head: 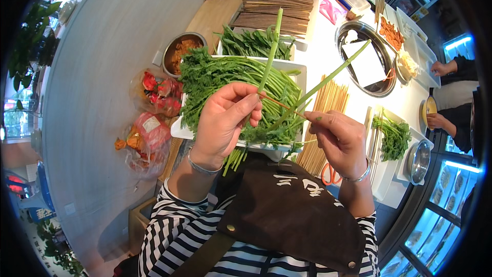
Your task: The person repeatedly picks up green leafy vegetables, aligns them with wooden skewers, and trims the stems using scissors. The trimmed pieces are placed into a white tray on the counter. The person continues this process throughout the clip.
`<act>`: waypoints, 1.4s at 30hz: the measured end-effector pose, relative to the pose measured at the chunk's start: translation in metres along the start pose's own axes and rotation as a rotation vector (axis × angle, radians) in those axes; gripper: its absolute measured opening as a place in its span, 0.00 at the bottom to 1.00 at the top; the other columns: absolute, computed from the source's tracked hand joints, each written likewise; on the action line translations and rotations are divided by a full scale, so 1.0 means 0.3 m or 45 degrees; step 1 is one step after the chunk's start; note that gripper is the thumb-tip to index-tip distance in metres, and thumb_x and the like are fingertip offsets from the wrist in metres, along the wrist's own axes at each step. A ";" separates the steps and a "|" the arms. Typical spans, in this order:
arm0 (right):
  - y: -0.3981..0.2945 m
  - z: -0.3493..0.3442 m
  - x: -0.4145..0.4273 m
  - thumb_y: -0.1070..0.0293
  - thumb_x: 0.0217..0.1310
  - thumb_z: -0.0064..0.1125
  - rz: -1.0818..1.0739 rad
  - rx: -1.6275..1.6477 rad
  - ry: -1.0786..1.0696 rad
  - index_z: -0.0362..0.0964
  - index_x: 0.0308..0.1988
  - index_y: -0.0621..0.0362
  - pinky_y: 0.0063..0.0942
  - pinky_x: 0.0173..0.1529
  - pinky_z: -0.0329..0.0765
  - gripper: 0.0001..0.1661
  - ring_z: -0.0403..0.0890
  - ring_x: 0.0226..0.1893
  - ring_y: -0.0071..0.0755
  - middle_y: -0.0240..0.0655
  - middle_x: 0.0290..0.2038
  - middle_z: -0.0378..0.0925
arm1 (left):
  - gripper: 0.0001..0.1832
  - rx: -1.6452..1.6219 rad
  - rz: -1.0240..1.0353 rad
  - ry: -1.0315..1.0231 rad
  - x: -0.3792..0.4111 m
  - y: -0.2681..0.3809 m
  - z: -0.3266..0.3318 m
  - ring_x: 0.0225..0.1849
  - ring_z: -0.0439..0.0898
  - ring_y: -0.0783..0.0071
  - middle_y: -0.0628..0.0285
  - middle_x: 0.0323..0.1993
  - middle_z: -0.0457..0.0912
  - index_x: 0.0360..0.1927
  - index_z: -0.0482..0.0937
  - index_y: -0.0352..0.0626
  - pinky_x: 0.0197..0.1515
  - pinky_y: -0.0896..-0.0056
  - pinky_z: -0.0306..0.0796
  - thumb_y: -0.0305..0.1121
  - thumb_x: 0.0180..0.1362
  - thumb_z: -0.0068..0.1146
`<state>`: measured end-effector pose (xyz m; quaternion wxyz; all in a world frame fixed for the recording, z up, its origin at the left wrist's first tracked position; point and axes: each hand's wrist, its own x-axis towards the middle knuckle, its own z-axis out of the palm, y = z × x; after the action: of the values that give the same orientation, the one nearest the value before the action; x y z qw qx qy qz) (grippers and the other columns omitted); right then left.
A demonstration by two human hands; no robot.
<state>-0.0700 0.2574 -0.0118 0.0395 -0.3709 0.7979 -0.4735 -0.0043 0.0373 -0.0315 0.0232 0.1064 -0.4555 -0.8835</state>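
My left hand (234, 117) pinches a green leafy-vegetable stalk (272, 52) between thumb and fingers, by one end of a thin wooden skewer (278, 103). Near its other end, my right hand (340, 136) grips the skewer. A second green stalk (332, 75) crosses the skewer close to my right fingers and slants up to the right. Under both hands, a white tray (303, 73) holds a heap of leafy greens with long stems (238, 71). Light bare skewers (328, 104) lie in a bundle to the right of this tray, with orange-handled scissors (330, 174) at their lower end.
Dark skewers (276, 0) and more greens (255, 44) lie beyond the tray. A metal bowl of orange-brown food (182, 50) and plastic-bagged goods (159, 92) are at left. Right are a round black tray (388, 52), skewered greens (392, 134) and a steel bowl (419, 161); people's hands show at far right.
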 end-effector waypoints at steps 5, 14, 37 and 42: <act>-0.003 0.000 -0.003 0.84 0.47 0.56 -0.019 0.021 0.027 0.76 0.41 0.61 0.26 0.23 0.66 0.17 0.70 0.17 0.31 0.36 0.18 0.67 | 0.08 -0.036 -0.009 0.054 -0.007 -0.001 0.013 0.28 0.74 0.79 0.62 0.28 0.77 0.40 0.74 0.35 0.29 0.81 0.68 0.30 0.60 0.52; 0.006 0.000 -0.005 0.84 0.47 0.57 -0.075 0.014 0.040 0.76 0.41 0.62 0.25 0.23 0.66 0.17 0.71 0.17 0.31 0.36 0.18 0.69 | 0.09 -0.044 0.019 0.067 -0.017 0.005 0.009 0.27 0.75 0.78 0.61 0.28 0.78 0.39 0.75 0.34 0.27 0.80 0.69 0.29 0.59 0.53; -0.001 0.024 -0.002 0.84 0.45 0.59 -0.147 0.010 0.041 0.77 0.39 0.62 0.29 0.22 0.66 0.17 0.71 0.17 0.35 0.37 0.17 0.66 | 0.04 0.637 0.221 -0.047 -0.019 -0.011 0.034 0.32 0.77 0.77 0.62 0.31 0.79 0.31 0.80 0.32 0.36 0.79 0.71 0.21 0.52 0.59; 0.004 0.019 -0.016 0.86 0.44 0.55 -0.041 -0.003 0.050 0.76 0.39 0.62 0.26 0.25 0.69 0.17 0.74 0.20 0.34 0.37 0.20 0.72 | 0.10 0.892 0.450 -0.158 0.001 -0.019 0.013 0.41 0.77 0.75 0.61 0.38 0.79 0.38 0.81 0.38 0.46 0.75 0.70 0.22 0.51 0.60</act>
<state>-0.0648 0.2567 -0.0173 0.0157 -0.3742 0.7930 -0.4804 -0.0052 0.0437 -0.0340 0.1095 -0.0256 -0.7412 -0.6618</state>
